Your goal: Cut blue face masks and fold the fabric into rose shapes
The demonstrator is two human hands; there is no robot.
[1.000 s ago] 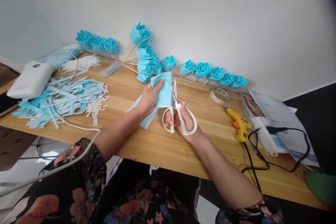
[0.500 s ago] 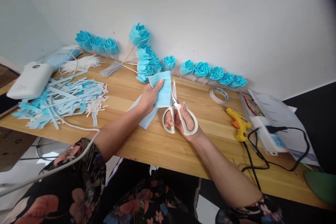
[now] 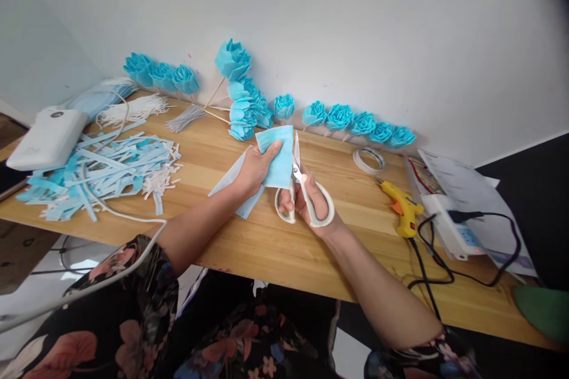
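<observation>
My left hand (image 3: pixel 258 170) pinches a light blue piece of fabric (image 3: pixel 281 160), thumb on top, holding it above the table. White-handled scissors (image 3: pixel 320 213) are in my right hand (image 3: pixel 306 204), with my thumb through one loop and fingers through the other. Their slightly parted blades point away from me, close along the fabric's right edge. Whether a blade touches the fabric I cannot tell. Below my left hand, pale blue fabric pieces (image 3: pixel 249 207) lie on the wooden table (image 3: pixel 275 254), partly hidden by the hand.
Blue fabric flowers (image 3: pixel 340 117) on sticks line the wall. Cut strips (image 3: pixel 111 169) are heaped at left by a white device (image 3: pixel 48 137) with a cable. A tape roll (image 3: pixel 368 160), yellow glue gun (image 3: pixel 402 207) and power strip (image 3: pixel 453 228) with black cords lie at right.
The fabric in my left hand has shifted slightly right and down and turned a little. My right hand and the scissors stay nearly in place.
</observation>
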